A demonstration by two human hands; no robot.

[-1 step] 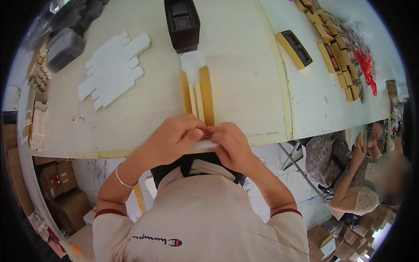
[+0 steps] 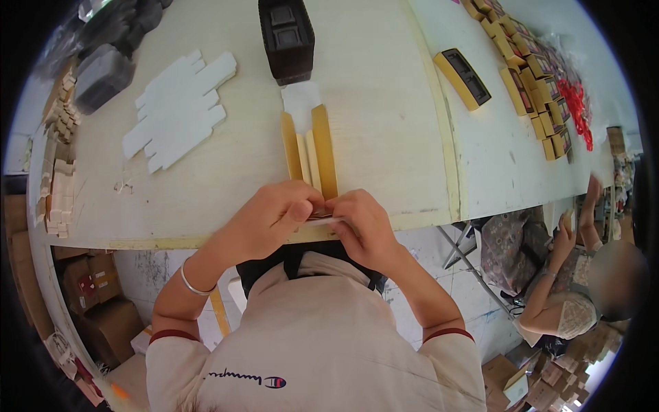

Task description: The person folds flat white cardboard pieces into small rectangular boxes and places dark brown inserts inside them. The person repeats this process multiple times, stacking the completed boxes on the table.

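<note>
A partly folded carton with golden side walls lies lengthwise in front of me, its white end flap flat at the far end. My left hand pinches the near end of the carton from the left. From the right, my right hand grips the same end, with a pale flap edge between my hands at the table's front edge. The fingers cover most of that end, so its folds are hidden. Just beyond the carton stands a stack of black plastic trays.
Flat white carton blanks lie at left, near more black trays. A golden box with a black insert sits at right, before rows of filled boxes and red ribbon. Another person sits at lower right.
The pale flap between my hands looks thinner and more sharply edged. My right fingers have shifted slightly. At lower right the other person's hand has moved a little.
</note>
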